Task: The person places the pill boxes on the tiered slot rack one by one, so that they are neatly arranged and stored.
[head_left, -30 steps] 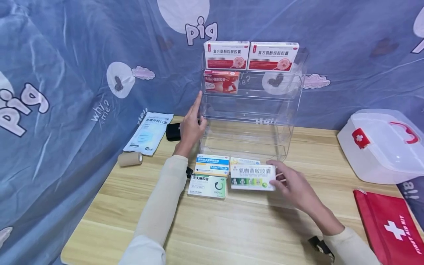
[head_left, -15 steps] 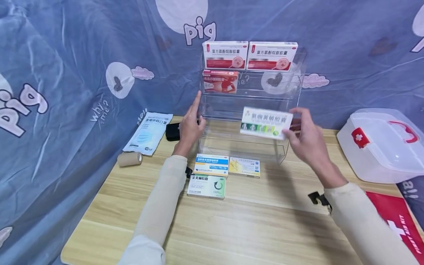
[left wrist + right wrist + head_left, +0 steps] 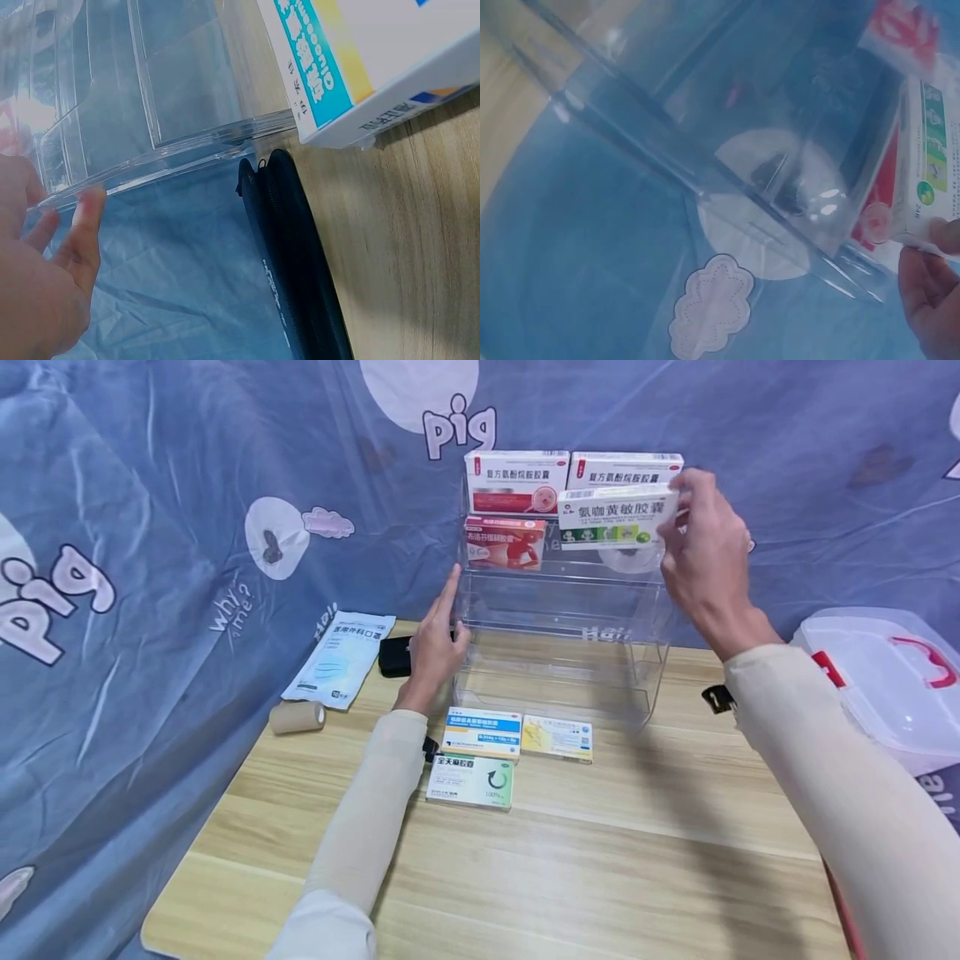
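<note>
Closest in, a pale green box (image 3: 470, 782) is lying face up on the table (image 3: 450, 877); just beyond it a blue-and-white box (image 3: 482, 732) and a yellow-and-white box (image 3: 557, 738) are lying side by side, close before the foot of the clear stand (image 3: 562, 581). Farther back, the left hand (image 3: 435, 647) is bracing the stand's side panel, its fingers straight and pressing rather than clenching, with a black case (image 3: 395, 657) lying just beside it.

Higher and deeper, the right hand (image 3: 708, 547) is grasping a white box with a green strip (image 3: 615, 518) by its right end, thumb in front. That box is hanging slightly tilted at the second tier from the top, to the right of a red box (image 3: 504, 543) standing there, and is covering the lower part of the right red-and-white box (image 3: 626, 468) on the top tier. Whether it is touching the tier is impossible to tell. The left red-and-white box (image 3: 517, 485) is standing beside that one, before the blue curtain (image 3: 225, 460).

Because the grip is sitting at one end only, the free end could be drooping and catching the tier's lip. Rising too far, it could be knocking the box above loose; pushing hard could be tipping the light-looking stand, should the bracing hand be slackening.
</note>
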### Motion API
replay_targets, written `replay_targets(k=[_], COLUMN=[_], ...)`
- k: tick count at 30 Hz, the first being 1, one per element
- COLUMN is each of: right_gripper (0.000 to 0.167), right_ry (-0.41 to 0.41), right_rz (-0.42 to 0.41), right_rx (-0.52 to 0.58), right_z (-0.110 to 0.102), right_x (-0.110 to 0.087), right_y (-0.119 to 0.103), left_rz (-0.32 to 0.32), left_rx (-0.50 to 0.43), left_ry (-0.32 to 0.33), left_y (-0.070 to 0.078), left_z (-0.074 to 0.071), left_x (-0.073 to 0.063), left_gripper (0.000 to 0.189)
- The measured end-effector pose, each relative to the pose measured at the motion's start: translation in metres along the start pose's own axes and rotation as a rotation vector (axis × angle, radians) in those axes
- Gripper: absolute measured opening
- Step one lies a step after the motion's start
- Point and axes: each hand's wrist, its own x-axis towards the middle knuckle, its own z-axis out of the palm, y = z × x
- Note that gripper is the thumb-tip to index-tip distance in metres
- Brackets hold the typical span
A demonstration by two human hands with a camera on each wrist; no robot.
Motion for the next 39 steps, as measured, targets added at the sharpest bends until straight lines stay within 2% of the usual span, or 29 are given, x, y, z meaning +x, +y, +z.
replay_targets(k=[4,9,13,19,23,26,30,34,39], right_gripper=[0.046,0.051,0.052,0.045,0.051,0.054,0.07,0.082,0.074], right_ry=[-0.075,-0.224,-0.269,-0.328,-0.338,-0.318,-0.315,-0.291,-0.24], right_rz=[0.013,0.036,0.053,0.071,0.064,0.027,-0.008,-0.043,-0.146], right_rx=[-0.058,-0.117,-0.136,-0.209,-0.236,-0.239,-0.249,-0.21,-0.124], right_z=[0.009,0.019,0.021,0.025,0.029,0.031,0.03,0.026,0.024], right_x=[0.015,0.016,0.012,0.009,0.006,0.003,-0.001,-0.01,-0.038], right_y=[0.004,0.011,0.015,0.015,0.015,0.015,0.015,0.011,0.003], left_rz=[0.003,0.003,0.0,0.008,-0.001,-0.008,-0.009,-0.001,0.009], left_rx=[-0.003,0.001,0.003,0.005,0.002,-0.003,-0.013,-0.014,-0.001], left_ry=[0.007,0.001,-0.008,0.002,0.007,0.008,0.002,0.008,0.019], left_y=[0.0,0.0,0.002,0.001,0.001,0.001,0.0,0.0,-0.001], left_z=[0.0,0.0,0.003,0.002,0.002,0.003,0.003,0.004,0.004], left_x=[0.0,0.0,0.0,0.0,0.0,0.0,0.0,-0.001,0.001], left_gripper=[0.09,0.089,0.091,0.09,0.09,0.091,0.091,0.09,0.09])
